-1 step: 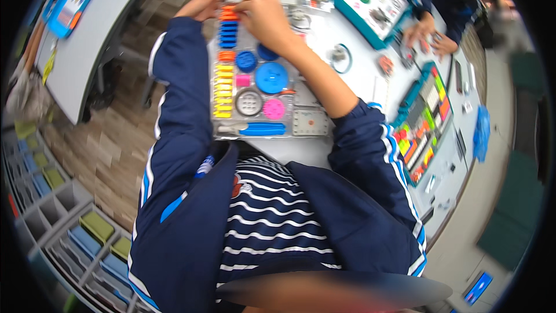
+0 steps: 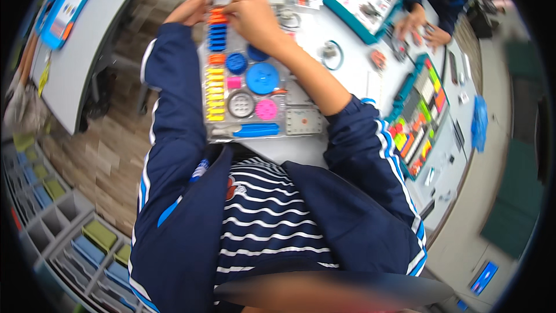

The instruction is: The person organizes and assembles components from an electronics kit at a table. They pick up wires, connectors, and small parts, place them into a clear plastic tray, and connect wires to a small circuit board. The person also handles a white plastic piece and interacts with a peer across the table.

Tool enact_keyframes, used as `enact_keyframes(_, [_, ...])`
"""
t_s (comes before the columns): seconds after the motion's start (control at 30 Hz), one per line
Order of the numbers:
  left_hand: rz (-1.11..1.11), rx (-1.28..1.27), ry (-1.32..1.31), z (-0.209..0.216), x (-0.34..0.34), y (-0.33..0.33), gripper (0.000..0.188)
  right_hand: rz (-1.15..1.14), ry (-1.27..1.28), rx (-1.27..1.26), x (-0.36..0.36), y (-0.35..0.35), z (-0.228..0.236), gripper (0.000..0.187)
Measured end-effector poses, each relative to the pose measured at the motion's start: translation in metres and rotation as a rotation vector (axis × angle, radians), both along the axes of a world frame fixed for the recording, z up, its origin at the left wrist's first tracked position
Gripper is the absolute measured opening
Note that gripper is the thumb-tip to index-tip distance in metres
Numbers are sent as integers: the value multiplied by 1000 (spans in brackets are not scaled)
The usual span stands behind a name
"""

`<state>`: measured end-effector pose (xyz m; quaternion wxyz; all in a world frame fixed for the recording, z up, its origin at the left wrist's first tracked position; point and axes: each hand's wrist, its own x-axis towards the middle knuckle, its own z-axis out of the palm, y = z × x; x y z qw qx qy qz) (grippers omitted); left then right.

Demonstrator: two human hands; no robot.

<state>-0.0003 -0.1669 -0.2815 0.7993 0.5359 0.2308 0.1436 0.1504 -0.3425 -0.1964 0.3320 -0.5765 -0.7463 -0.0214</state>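
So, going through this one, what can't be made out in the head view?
In the head view:
- Right hand: its own back hides whether the fingertips pinch anything.
- Left hand: its grip at the tray's upper left corner is too blurred to tell.
- Dark blue disc: partly covered by the right wrist.
- Small dark piece on the table, far right: too small to identify.

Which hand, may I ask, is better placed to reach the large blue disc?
Probably the right hand: it is over the tray, nearer the disc, while the left hand is at the far left corner.
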Motion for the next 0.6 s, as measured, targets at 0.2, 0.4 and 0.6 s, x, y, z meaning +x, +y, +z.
enact_keyframes(0.2, [27,31,51,21,-1,-6,58,-91,129,137,46,-31,23,13])
enact_keyframes(0.4, [187,38,88,22,7,-13,65,-556,355,322,194,-124,34,16])
enact_keyframes(0.6, [115,2,88,20,3,-7,62,-1168,299,-25,296,-230,23,29])
